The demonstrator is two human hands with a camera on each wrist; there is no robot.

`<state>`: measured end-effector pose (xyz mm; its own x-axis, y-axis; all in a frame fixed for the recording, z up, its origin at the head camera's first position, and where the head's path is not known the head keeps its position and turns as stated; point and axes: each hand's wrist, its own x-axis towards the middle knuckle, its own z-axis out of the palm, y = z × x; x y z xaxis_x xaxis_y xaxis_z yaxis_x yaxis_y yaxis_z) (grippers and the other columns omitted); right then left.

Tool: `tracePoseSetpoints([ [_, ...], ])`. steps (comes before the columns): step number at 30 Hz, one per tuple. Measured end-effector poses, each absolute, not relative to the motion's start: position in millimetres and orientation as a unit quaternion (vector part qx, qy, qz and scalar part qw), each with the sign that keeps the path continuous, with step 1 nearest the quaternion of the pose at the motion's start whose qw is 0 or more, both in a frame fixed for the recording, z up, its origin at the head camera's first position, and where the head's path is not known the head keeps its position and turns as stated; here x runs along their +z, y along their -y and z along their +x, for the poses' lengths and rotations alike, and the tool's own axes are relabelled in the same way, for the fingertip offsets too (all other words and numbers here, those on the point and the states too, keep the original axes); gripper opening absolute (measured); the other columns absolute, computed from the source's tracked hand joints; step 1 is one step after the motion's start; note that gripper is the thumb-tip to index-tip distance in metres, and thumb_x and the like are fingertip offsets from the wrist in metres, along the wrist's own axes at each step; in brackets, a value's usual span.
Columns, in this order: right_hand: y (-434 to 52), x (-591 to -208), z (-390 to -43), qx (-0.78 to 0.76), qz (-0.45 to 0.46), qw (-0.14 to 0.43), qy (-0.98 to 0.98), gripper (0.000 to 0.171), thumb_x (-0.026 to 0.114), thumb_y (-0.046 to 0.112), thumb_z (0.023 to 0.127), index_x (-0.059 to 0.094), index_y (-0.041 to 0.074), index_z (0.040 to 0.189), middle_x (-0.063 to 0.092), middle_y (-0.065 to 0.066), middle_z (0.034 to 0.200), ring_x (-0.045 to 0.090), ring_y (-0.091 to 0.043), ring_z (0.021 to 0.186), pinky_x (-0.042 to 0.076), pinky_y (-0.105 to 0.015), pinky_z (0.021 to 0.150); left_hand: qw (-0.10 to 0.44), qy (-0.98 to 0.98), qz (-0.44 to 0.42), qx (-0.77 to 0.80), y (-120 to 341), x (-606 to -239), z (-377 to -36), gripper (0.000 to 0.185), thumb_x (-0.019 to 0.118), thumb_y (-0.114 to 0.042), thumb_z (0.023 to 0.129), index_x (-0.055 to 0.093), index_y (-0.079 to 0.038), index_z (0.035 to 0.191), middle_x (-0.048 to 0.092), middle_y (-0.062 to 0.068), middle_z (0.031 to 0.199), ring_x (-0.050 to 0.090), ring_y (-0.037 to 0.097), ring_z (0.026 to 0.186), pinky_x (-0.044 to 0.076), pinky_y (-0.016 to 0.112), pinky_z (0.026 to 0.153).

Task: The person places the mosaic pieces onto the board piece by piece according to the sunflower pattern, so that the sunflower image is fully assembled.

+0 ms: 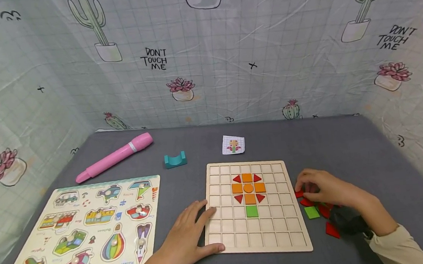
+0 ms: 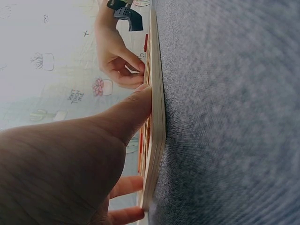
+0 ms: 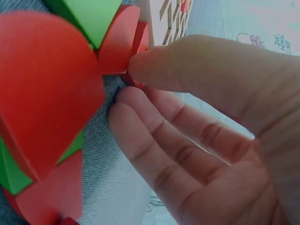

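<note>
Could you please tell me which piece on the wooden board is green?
The green square below the lowest orange piece; the others are orange or red.

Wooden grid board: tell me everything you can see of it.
The wooden grid board is pale and squarish, with rounded corners, thin raised ribs and a layered-looking edge. It lies flat on the gray cloth. Its cells hold four orange squares around an orange circle, four red triangles and one green square; many cells are bare. The left hand touches it, thumb near its near-left corner, other fingers at its left edge.
</note>
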<state>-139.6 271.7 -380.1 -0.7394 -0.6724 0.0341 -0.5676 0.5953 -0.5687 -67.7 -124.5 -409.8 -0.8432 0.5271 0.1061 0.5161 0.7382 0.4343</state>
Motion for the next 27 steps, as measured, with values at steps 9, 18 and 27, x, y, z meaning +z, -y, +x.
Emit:
tracePoseSetpoints([
  [9, -277.1, -386.3, -142.4, -0.292, -0.366, 0.065, -0.881, 0.022, 0.074, -0.003, 0.081, 0.066, 0.005, 0.099, 0.059, -0.005, 0.096, 0.054, -0.001, 0.074, 0.052, -0.024, 0.061, 0.015, -0.932, 0.279, 0.230, 124.0, -410.7, -67.5, 0.080, 0.066, -0.063, 0.082, 0.048, -0.013, 0.142, 0.038, 0.013, 0.150, 0.034, 0.039, 0.139, 0.030, 0.058, 0.110],
  [18, -278.9, -382.9, -141.4, -0.289, -0.361, 0.065, -0.884, 0.023, 0.074, 0.000, 0.082, 0.066, 0.004, 0.103, 0.059, -0.004, 0.096, 0.053, -0.001, 0.073, 0.051, -0.024, 0.060, 0.021, -0.932, 0.276, 0.235, 124.0, -410.0, -67.6, 0.081, 0.065, -0.064, 0.082, 0.048, -0.013, 0.142, 0.037, 0.013, 0.151, 0.033, 0.039, 0.139, 0.030, 0.058, 0.110],
  [27, -264.3, -376.7, -136.6, -0.301, -0.378, 0.066, -0.873, 0.020, 0.073, 0.003, 0.085, 0.068, 0.009, 0.103, 0.059, -0.003, 0.098, 0.053, -0.001, 0.075, 0.052, -0.024, 0.064, 0.021, -0.932, 0.274, 0.236, 124.6, -409.1, -67.1, 0.080, 0.065, -0.064, 0.082, 0.048, -0.013, 0.142, 0.037, 0.012, 0.151, 0.033, 0.039, 0.139, 0.030, 0.058, 0.110],
])
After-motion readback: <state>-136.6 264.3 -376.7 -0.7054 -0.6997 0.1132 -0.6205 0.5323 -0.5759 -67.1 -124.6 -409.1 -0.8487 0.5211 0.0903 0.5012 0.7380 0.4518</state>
